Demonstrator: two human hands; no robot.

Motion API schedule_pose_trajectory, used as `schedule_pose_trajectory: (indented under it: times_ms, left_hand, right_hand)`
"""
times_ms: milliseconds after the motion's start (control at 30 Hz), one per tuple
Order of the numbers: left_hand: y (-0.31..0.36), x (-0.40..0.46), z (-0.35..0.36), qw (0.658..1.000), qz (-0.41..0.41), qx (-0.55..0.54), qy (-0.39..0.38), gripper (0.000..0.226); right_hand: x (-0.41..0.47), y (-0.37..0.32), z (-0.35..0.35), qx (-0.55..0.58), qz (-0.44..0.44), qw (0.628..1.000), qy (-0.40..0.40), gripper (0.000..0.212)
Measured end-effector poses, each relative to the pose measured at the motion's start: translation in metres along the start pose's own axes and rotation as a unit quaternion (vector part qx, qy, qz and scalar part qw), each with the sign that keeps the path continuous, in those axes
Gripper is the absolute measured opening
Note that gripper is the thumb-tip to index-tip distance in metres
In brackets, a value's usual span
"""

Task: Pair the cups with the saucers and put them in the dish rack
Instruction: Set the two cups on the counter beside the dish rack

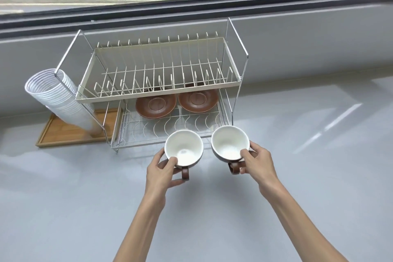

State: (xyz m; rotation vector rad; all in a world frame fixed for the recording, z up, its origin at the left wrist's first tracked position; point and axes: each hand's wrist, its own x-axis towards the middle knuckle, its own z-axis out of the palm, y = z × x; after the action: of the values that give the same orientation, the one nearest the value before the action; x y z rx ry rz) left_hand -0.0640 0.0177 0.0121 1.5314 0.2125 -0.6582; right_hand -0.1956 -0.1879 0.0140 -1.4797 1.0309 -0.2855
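Carefully, left hand and right hand are each pinching a white cup before the rack's lower shelf; best lowering each level onto its brown saucer.

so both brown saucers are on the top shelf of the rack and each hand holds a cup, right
Not quite. The head view shows both brown saucers on the dish rack's bottom shelf; the top is empty. Left hand and right hand each hold a cup.
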Motion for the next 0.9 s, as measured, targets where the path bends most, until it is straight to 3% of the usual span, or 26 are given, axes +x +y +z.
schedule_pose_trajectory:
  times_ms: [500,900]
  left_hand:
    - [-0.051,-0.030,0.128,0.991,-0.060,0.060,-0.104,0.053]
    - [-0.059,-0.028,0.208,0.990,-0.075,0.064,-0.105,0.057]
  right_hand:
    - [-0.009,0.065,-0.127,0.053,0.068,0.987,0.134,0.043]
    - [0.027,0.083,-0.174,0.068,0.087,0.981,0.159,0.043]
